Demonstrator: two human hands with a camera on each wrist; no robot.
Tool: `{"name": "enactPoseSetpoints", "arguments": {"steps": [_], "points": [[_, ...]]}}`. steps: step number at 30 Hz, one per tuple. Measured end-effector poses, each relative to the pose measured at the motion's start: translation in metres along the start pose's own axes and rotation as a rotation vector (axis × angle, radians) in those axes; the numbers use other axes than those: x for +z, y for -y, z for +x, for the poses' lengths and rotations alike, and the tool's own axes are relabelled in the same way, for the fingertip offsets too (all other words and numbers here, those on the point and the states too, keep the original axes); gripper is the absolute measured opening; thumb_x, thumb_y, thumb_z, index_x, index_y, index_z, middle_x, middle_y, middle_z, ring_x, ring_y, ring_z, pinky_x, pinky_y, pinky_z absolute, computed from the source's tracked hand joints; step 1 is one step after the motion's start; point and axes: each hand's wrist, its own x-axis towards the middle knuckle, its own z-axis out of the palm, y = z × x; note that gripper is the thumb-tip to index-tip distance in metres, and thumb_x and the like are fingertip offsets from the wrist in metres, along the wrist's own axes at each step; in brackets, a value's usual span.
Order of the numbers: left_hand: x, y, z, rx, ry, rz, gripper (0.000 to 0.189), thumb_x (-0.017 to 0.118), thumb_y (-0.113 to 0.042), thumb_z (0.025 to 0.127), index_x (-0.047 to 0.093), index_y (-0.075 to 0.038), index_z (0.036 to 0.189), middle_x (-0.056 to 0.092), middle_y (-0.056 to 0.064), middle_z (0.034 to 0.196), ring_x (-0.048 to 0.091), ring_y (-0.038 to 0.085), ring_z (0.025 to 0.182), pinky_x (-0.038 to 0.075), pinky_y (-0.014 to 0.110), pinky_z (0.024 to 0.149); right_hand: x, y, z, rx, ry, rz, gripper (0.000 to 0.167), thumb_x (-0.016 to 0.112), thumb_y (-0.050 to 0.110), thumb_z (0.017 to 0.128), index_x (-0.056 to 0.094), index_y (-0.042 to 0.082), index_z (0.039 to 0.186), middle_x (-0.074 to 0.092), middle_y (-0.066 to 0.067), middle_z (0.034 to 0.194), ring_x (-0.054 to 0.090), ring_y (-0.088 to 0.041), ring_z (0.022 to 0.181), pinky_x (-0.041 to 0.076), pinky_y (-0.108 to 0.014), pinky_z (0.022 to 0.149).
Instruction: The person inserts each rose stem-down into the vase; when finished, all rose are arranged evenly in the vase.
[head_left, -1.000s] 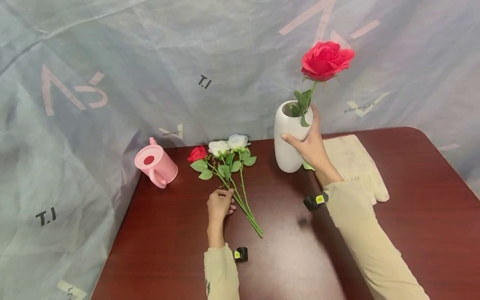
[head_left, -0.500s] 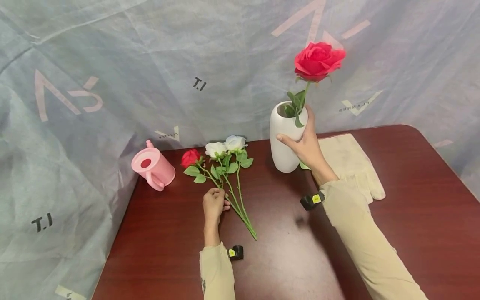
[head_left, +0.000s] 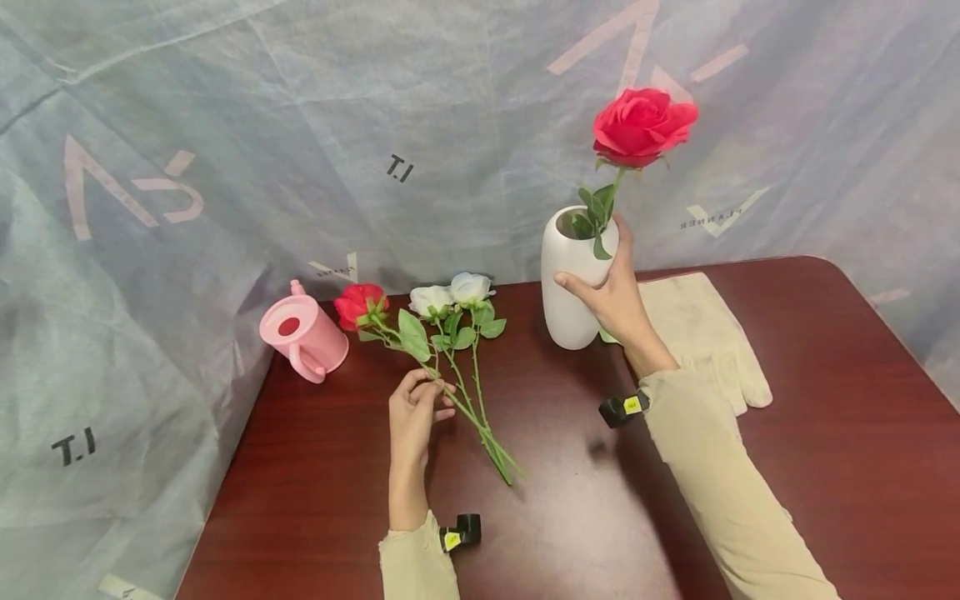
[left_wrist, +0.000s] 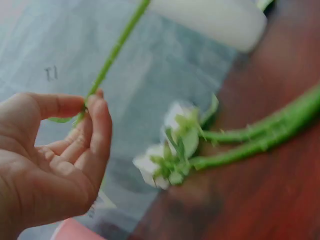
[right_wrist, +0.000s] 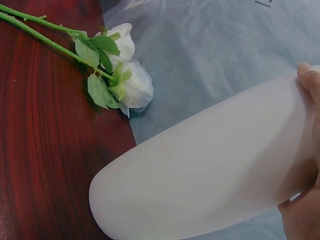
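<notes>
My left hand [head_left: 415,414] pinches the green stem [left_wrist: 116,50] of a red rose [head_left: 360,306] between thumb and fingertips; the bloom leans to the left. Two white roses [head_left: 450,293] lie on the table beside it, their stems crossing under the red rose's stem in the head view. With my right hand [head_left: 617,300] I grip the upper side of a white vase [head_left: 573,308], thumb across its front. Another, larger red rose [head_left: 645,127] stands in the vase, leaning right, its leaves at the mouth. The lower part of its stem is hidden inside.
A pink watering can [head_left: 303,333] stands at the table's back left corner. Cream gloves [head_left: 693,325] lie behind my right forearm, with a bit of something green showing beside the vase's base. A grey cloth backdrop [head_left: 450,100] hangs along the table's back edge.
The smaller red rose has risen and shifted left, away from the white ones, with my left hand on its stem. My right hand still grips the vase.
</notes>
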Motion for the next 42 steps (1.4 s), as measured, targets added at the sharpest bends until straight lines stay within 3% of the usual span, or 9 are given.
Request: {"name": "enactPoseSetpoints", "arguments": {"steps": [6,11,15,23,27,31,37,42], "points": [[0.010,-0.026,-0.006,0.092,0.066,-0.155,0.016,0.054,-0.001,0.090,0.050,0.010,0.101,0.066,0.017,0.080,0.061,0.020,0.064,0.055,0.038,0.059,0.002,0.000,-0.002,0.015,-0.001,0.011,0.101,0.075,0.006,0.077,0.003,0.011,0.148,0.023,-0.007,0.146,0.032,-0.017,0.128,0.025,-0.040,0.103],[0.019,-0.044,-0.005,0.184,0.052,-0.256,0.016,0.055,-0.006,0.093,0.050,0.007,0.099,0.064,0.026,0.086,0.063,0.021,0.068,0.055,0.034,0.061,0.008,0.000,-0.003,0.013,0.003,0.016,0.100,0.074,0.004,0.077,0.003,0.009,0.148,0.024,-0.009,0.146,0.032,-0.018,0.128,0.026,-0.040,0.103],[0.031,-0.060,0.000,0.270,0.023,-0.346,0.011,0.054,-0.005,0.094,0.050,0.005,0.098,0.065,0.024,0.087,0.064,0.022,0.071,0.055,0.031,0.063,0.007,0.000,-0.004,0.013,-0.007,0.007,0.100,0.074,0.003,0.077,0.004,0.008,0.148,0.026,-0.010,0.146,0.032,-0.017,0.128,0.025,-0.038,0.103],[0.046,-0.101,0.018,0.432,-0.115,-0.513,0.010,0.056,-0.003,0.092,0.050,0.004,0.097,0.063,0.026,0.089,0.063,0.024,0.074,0.054,0.030,0.065,0.006,0.000,-0.003,0.006,0.005,-0.001,0.100,0.074,0.007,0.078,0.002,0.012,0.148,0.023,-0.007,0.147,0.031,-0.016,0.129,0.026,-0.039,0.103],[0.053,-0.114,0.026,0.504,-0.155,-0.526,0.010,0.056,-0.005,0.093,0.052,0.003,0.097,0.062,0.031,0.091,0.063,0.026,0.075,0.054,0.032,0.066,0.005,-0.001,-0.003,0.000,-0.001,-0.007,0.100,0.074,0.005,0.078,0.003,0.011,0.148,0.025,-0.008,0.146,0.032,-0.017,0.128,0.026,-0.038,0.103],[0.061,-0.122,0.034,0.559,-0.193,-0.515,0.006,0.057,-0.003,0.092,0.054,0.002,0.095,0.064,0.028,0.089,0.064,0.027,0.074,0.055,0.035,0.065,0.005,-0.001,-0.003,0.009,-0.004,-0.002,0.100,0.074,0.005,0.078,0.003,0.012,0.148,0.026,-0.009,0.146,0.033,-0.017,0.127,0.027,-0.038,0.102],[0.074,-0.127,0.047,0.600,-0.238,-0.462,0.007,0.056,-0.001,0.092,0.053,0.002,0.097,0.066,0.024,0.089,0.065,0.030,0.077,0.055,0.034,0.065,0.004,0.001,-0.001,0.017,-0.004,-0.014,0.101,0.074,0.008,0.078,0.002,0.012,0.148,0.024,-0.008,0.147,0.033,-0.018,0.128,0.027,-0.040,0.102],[0.085,-0.129,0.054,0.604,-0.235,-0.435,0.010,0.057,-0.001,0.092,0.053,0.004,0.099,0.066,0.024,0.090,0.064,0.032,0.078,0.055,0.035,0.065,0.003,0.000,-0.002,0.027,0.000,-0.018,0.101,0.074,0.009,0.078,0.002,0.015,0.148,0.022,-0.006,0.148,0.031,-0.017,0.129,0.026,-0.041,0.103]]}}
